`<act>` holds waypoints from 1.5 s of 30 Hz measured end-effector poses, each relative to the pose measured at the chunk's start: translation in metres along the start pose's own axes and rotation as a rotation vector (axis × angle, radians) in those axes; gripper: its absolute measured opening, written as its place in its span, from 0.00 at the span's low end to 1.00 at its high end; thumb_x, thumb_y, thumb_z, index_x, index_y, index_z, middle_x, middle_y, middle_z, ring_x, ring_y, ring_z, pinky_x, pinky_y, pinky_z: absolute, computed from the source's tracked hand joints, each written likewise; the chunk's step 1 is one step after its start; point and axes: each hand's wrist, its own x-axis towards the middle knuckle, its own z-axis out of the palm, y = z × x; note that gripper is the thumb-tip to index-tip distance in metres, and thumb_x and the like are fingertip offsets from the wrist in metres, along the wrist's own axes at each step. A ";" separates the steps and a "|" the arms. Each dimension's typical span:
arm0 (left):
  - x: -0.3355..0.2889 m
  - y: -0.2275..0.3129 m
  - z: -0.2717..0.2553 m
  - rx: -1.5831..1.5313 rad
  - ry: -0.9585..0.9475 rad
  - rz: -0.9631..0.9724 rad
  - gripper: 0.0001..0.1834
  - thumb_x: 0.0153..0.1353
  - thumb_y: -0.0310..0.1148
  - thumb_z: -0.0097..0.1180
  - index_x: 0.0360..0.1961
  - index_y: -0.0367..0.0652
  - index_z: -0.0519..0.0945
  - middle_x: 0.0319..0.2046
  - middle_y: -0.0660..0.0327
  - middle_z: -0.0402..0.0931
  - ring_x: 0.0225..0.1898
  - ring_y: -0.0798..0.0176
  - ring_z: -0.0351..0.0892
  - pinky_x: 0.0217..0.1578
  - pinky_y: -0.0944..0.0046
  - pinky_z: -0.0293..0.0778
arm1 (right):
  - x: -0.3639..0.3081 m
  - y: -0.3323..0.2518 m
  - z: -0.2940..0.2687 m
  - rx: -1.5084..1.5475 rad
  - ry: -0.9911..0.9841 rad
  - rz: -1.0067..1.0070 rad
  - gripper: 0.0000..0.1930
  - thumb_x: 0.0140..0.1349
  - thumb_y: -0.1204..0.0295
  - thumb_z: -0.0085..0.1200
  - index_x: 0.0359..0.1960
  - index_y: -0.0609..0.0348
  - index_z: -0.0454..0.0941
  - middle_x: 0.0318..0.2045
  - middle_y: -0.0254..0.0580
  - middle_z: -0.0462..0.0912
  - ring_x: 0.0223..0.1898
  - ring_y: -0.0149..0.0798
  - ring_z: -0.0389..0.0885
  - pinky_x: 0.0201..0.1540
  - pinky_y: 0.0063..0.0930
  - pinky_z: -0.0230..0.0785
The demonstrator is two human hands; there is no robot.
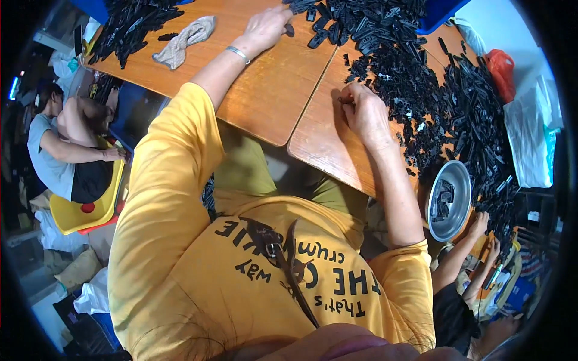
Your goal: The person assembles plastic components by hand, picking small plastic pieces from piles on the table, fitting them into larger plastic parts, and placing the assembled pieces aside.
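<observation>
Easily, black parts could be scattered if brushed by the right hand. Like it, the left hand is curled; any grip cannot be told.

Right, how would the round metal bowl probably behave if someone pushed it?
The bowl would likely stay stiff, as it looks like metal. Its smooth, shiny surface suggests it could slide fairly easily. The loose black pieces inside would probably shift about.
</observation>
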 end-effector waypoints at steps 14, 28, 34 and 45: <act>-0.070 0.020 -0.003 -0.364 0.084 -0.217 0.17 0.57 0.39 0.75 0.45 0.45 0.87 0.37 0.58 0.83 0.40 0.55 0.85 0.43 0.57 0.79 | -0.001 -0.029 0.012 0.233 0.191 -0.013 0.08 0.62 0.77 0.65 0.42 0.62 0.83 0.33 0.57 0.87 0.35 0.56 0.89 0.39 0.42 0.81; -0.100 0.033 0.001 -0.504 0.130 -0.222 0.18 0.53 0.31 0.77 0.41 0.42 0.81 0.36 0.58 0.83 0.41 0.58 0.84 0.43 0.58 0.79 | -0.002 -0.030 0.026 0.388 0.179 0.079 0.10 0.59 0.80 0.66 0.42 0.63 0.84 0.33 0.49 0.87 0.33 0.42 0.89 0.39 0.32 0.81; -0.113 0.027 0.002 -0.600 0.235 -0.132 0.19 0.51 0.35 0.76 0.44 0.47 0.84 0.36 0.58 0.84 0.43 0.48 0.83 0.45 0.51 0.79 | 0.000 -0.037 0.028 0.479 0.222 0.135 0.09 0.61 0.78 0.67 0.42 0.63 0.84 0.33 0.45 0.87 0.33 0.36 0.88 0.39 0.29 0.80; -0.113 0.078 -0.051 -0.867 0.013 -0.259 0.13 0.62 0.25 0.69 0.47 0.40 0.82 0.35 0.67 0.80 0.39 0.72 0.79 0.40 0.68 0.77 | 0.008 -0.056 0.021 0.482 0.392 -0.065 0.06 0.61 0.80 0.67 0.38 0.62 0.83 0.33 0.44 0.83 0.30 0.37 0.85 0.35 0.29 0.78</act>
